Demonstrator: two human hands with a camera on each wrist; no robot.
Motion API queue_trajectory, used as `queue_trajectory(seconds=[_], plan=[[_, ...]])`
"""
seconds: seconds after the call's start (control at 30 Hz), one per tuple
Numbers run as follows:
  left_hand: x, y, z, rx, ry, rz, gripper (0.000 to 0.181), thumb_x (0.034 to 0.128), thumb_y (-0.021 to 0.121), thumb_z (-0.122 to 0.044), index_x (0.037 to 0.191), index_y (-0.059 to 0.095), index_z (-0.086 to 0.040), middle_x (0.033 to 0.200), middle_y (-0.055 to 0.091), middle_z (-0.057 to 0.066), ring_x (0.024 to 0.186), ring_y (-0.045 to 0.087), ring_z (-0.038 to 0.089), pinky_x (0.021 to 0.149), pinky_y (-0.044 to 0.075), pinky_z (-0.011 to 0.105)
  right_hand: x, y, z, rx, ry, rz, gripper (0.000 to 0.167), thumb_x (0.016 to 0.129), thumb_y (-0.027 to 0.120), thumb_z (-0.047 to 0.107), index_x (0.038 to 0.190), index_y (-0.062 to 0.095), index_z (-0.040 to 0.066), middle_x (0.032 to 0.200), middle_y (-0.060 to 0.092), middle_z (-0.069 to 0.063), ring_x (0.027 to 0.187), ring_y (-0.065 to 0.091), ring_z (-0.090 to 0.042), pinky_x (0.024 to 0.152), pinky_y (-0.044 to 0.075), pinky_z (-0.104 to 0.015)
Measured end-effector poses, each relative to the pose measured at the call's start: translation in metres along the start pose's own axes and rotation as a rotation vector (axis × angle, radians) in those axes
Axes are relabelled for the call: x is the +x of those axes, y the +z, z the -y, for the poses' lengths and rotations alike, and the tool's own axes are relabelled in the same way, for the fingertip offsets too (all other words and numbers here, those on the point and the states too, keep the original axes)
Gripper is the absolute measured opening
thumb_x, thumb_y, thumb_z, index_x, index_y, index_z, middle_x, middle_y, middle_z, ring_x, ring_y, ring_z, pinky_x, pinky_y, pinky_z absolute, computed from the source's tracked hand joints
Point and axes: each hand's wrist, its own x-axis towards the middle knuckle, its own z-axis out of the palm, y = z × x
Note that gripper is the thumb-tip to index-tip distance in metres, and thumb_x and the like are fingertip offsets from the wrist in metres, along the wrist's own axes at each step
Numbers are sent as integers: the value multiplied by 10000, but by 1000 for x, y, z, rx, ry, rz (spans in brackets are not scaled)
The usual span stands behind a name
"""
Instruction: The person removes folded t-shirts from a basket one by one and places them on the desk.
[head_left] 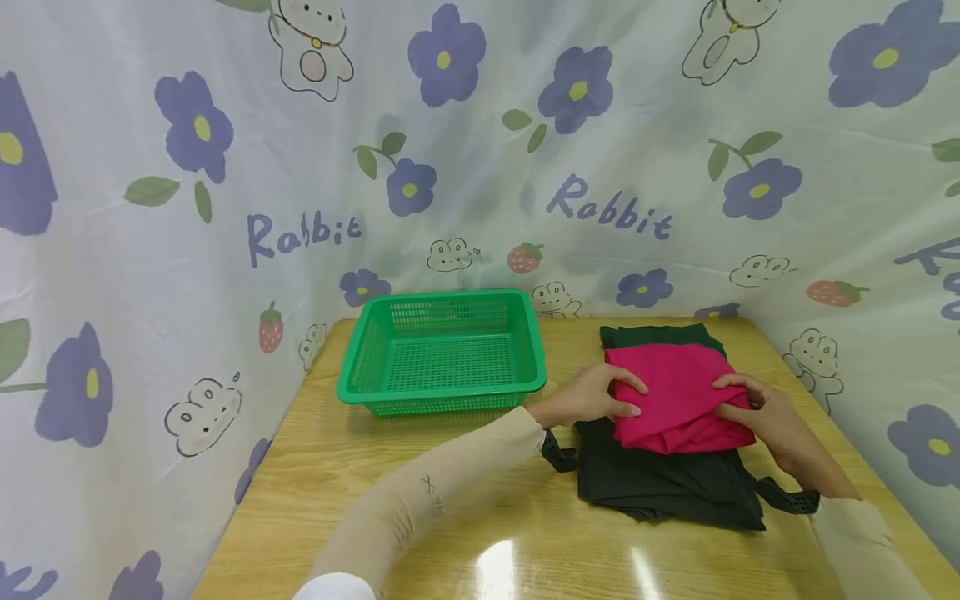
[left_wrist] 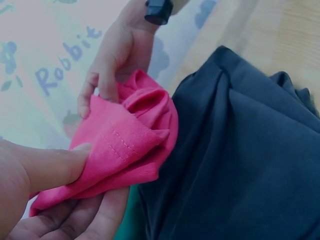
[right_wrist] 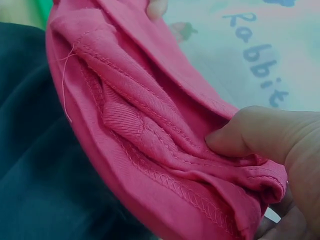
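A folded pink garment (head_left: 675,392) is held between both hands at the right of the table. My left hand (head_left: 588,394) grips its left edge; in the left wrist view the thumb presses on top of the cloth with fingers beneath. On the opposite edge, my right hand (head_left: 768,417) pinches the garment, its thumb over the hemmed, stitched layers in the right wrist view. Below and nearer lies a folded black garment (head_left: 667,487). Behind the pink one, part of a dark green garment (head_left: 660,335) shows; the rest of it is hidden.
A green plastic basket (head_left: 442,396) with slotted walls and nothing in it stands left of the garments on the wooden table (head_left: 420,550). A printed curtain (head_left: 480,208) rises along the table's back and sides.
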Motion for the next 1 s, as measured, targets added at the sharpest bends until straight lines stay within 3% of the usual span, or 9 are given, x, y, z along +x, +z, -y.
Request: queue_trajectory(seconds=[0.37,0.57,0.73,1.0], plan=[[20,27,-11,-9,15,17,299,923,774,-56,1218,733,-85,1030,642,-64,670,686,101,753,612,372,-12,-22,-18,54,6,-56,323,983,720,103,1290,680,193,1175,572,282,999,563,14,767,527,-196],[31,46,-15,-14,-19,6,305,920,782,-62,1217,742,-118,986,647,-85,660,691,77,727,611,333,-20,-35,-29,34,13,-63,310,1005,687,99,1287,676,226,1176,548,308,991,553,34,753,511,-203],[42,65,-19,7,-32,1,299,919,787,-82,1206,751,-155,970,645,-112,631,685,51,716,612,321,-30,-48,-39,19,33,-118,309,998,690,82,1250,695,261,1120,567,332,956,552,64,724,494,-185],[57,91,-26,44,-61,-27,286,911,797,-93,1176,767,-194,914,636,-116,599,663,45,601,559,211,-43,-61,-50,45,58,-175,292,997,697,91,1253,694,232,1143,531,317,953,519,57,701,494,-163]])
